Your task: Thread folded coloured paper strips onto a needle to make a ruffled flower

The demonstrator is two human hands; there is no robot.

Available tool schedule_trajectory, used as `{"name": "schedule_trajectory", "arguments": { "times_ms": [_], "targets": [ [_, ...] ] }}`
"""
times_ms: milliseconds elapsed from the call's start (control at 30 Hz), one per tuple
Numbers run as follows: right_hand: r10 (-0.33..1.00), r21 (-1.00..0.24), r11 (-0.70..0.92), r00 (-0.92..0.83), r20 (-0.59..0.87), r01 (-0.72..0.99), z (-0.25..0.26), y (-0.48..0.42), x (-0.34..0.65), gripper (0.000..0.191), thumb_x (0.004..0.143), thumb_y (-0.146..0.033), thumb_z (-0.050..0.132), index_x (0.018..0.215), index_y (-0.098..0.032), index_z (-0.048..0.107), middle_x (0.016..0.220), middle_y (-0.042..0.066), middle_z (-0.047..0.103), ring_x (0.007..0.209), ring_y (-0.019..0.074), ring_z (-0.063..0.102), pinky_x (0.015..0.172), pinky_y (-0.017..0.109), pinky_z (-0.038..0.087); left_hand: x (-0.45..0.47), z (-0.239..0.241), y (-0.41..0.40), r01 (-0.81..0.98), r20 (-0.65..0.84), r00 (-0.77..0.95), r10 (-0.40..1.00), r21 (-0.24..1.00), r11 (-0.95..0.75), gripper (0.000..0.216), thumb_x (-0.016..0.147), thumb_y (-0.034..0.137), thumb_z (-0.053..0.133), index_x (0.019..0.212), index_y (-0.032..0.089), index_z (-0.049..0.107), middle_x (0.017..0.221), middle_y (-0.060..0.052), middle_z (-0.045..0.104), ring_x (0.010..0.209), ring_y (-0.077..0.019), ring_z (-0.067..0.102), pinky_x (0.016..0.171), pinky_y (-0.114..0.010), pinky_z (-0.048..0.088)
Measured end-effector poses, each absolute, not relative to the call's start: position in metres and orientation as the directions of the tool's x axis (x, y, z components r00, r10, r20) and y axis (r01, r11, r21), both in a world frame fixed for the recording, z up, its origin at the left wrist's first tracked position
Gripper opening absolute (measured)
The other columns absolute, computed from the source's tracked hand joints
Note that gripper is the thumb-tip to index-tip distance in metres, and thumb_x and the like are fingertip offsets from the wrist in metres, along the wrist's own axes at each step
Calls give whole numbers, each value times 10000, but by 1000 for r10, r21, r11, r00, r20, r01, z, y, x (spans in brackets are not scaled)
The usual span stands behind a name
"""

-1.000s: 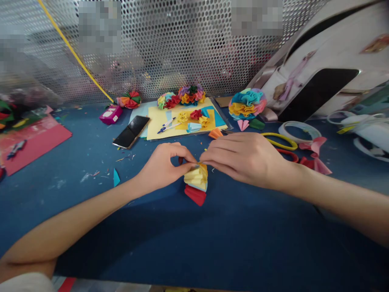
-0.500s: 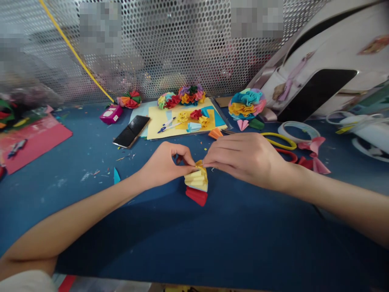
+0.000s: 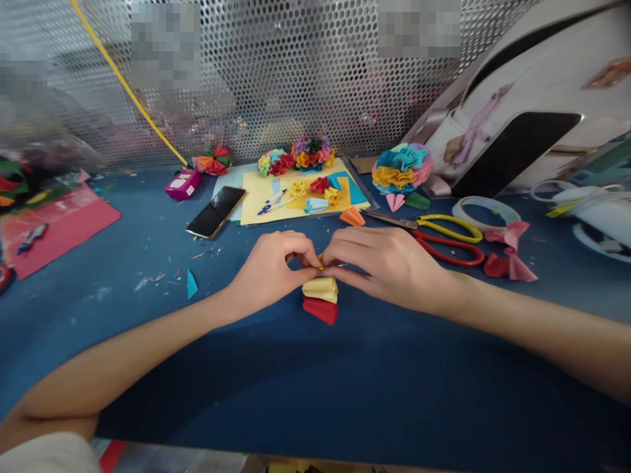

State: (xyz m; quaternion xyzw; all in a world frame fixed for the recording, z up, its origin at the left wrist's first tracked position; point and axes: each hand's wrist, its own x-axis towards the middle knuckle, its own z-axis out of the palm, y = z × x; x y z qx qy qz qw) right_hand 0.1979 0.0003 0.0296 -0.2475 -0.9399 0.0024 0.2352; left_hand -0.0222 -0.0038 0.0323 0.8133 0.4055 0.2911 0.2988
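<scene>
Over the middle of the blue table, my left hand (image 3: 283,266) and my right hand (image 3: 384,263) meet at their fingertips. Both pinch the top of a small bundle of folded paper. Its pale yellow pleated piece (image 3: 320,289) hangs below the fingers, with a red folded paper piece (image 3: 320,310) under it. A bit of darker yellow shows between the fingertips; the rest of the pinched end is hidden. Just beyond my right hand lie scissors (image 3: 448,257) with one yellow and one red handle, and an orange paper piece (image 3: 352,216).
Paper sheets (image 3: 251,210) with pens and small paper flowers lie at the back, beside a phone (image 3: 217,211) and a purple box (image 3: 183,184). A paper pompom (image 3: 401,167), a tape roll (image 3: 486,213) and a backpack (image 3: 522,72) stand right. A perforated metal panel (image 3: 276,79) rises behind.
My right hand has moved slightly left and its fingertips now meet my left fingertips on the paper bundle. More of the scissors shows beyond it.
</scene>
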Motion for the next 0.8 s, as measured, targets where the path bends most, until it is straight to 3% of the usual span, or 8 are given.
{"name": "schedule_trajectory", "arguments": {
  "times_ms": [267, 467, 667, 800],
  "targets": [
    [455, -139, 886, -769, 449, 442, 23, -3, 194, 211, 1046, -201, 454, 901, -170, 604, 846, 42, 628, 744, 154, 590, 629, 261, 381, -20, 35, -13, 593, 377, 513, 772, 495, -635, 249, 804, 31, 751, 777, 194, 565, 703, 52, 646, 728, -134, 579, 743, -272, 426],
    [416, -54, 882, -720, 555, 468, 14, 4, 195, 242, 1049, -202, 454, 880, -179, 626, 832, 31, 670, 746, 146, 606, 626, 262, 397, -25, 35, -3, 622, 308, 595, 742, 409, -668, 149, 872, 179, 769, 878, 180, 620, 840, 7, 693, 846, -172, 617, 797, -305, 420],
    [279, 169, 866, -736, 616, 470, 7, 8, 201, 262, 1028, -148, 440, 885, -182, 657, 814, 27, 685, 723, 143, 582, 600, 291, 371, -30, 38, 5, 546, 248, 632, 734, 530, -649, 25, 871, 166, 755, 859, 180, 738, 900, -16, 740, 883, -177, 656, 839, -317, 454],
    [133, 360, 838, -794, 593, 410, 10, 9, 206, 199, 1015, -140, 502, 916, -217, 657, 802, -16, 689, 711, 124, 551, 579, 297, 325, -28, 38, 6, 499, 173, 597, 784, 685, -531, 74, 838, 119, 725, 801, 175, 757, 831, -15, 731, 777, -148, 644, 708, -267, 466]
  ]
}}
